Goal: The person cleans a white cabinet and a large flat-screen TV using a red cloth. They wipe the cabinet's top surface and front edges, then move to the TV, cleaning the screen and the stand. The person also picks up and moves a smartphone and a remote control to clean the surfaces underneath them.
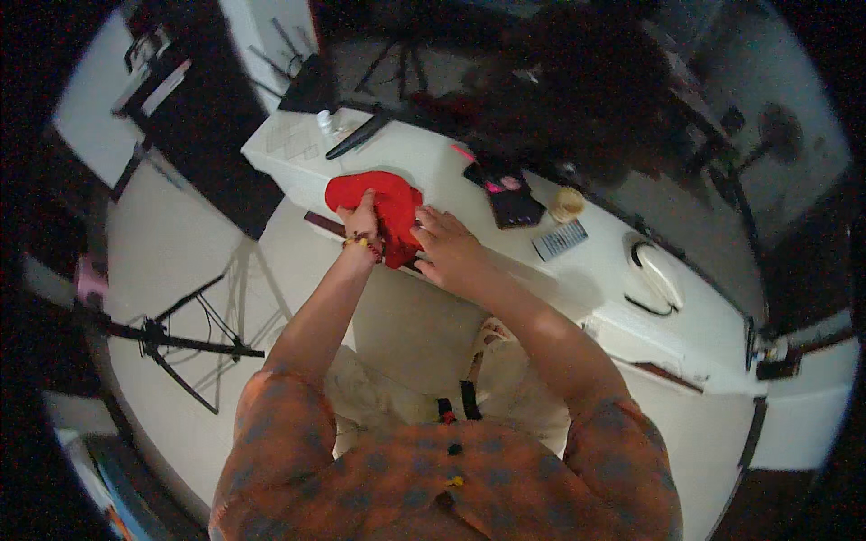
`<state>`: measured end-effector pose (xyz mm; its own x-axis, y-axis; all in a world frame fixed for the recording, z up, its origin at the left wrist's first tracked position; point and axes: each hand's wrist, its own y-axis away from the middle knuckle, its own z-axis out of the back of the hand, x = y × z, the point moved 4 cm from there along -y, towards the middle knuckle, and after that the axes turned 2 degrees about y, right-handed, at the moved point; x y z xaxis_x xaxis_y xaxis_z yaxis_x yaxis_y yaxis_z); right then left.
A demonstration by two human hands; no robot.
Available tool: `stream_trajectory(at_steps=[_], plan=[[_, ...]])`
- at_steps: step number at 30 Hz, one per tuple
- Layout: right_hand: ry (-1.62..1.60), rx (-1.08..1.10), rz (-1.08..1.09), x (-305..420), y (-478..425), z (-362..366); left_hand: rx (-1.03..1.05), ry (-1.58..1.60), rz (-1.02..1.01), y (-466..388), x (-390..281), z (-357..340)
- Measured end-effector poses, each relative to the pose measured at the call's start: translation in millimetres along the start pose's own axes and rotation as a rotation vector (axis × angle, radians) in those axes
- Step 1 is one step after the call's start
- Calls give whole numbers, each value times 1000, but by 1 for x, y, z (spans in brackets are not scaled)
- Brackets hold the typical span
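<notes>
A piece of red cloth (396, 196) lies bunched at the near edge of the white table (440, 162); its exact kind cannot be told. My left hand (362, 220), with beaded bracelets at the wrist, grips its near left part, thumb on top and the other fingers hidden. At the cloth's right edge is my right hand (446, 243), fingers apart and the fingertips touching or very near the fabric. Nothing shows inside the right hand.
Right of the cloth lie a dark pouch-like item (514, 206) with pink pieces, a tape roll (567, 203), a grey remote control or keypad (560, 241) and a white device (659, 274). Leftward are a long black object (357, 137) and a white bottle (325, 122). A tripod (155, 335) stands left.
</notes>
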<state>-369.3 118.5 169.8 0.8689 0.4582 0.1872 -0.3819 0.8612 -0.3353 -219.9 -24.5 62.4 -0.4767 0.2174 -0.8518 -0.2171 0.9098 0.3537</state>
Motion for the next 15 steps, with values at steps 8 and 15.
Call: stream_trajectory(at_steps=[8, 15], plan=[[-472, -12, -292, 10, 59, 14, 776, 115, 497, 72, 6, -6], [-1338, -302, -520, 2, 150, 8, 828, -281, 198, 232, -2, -38]])
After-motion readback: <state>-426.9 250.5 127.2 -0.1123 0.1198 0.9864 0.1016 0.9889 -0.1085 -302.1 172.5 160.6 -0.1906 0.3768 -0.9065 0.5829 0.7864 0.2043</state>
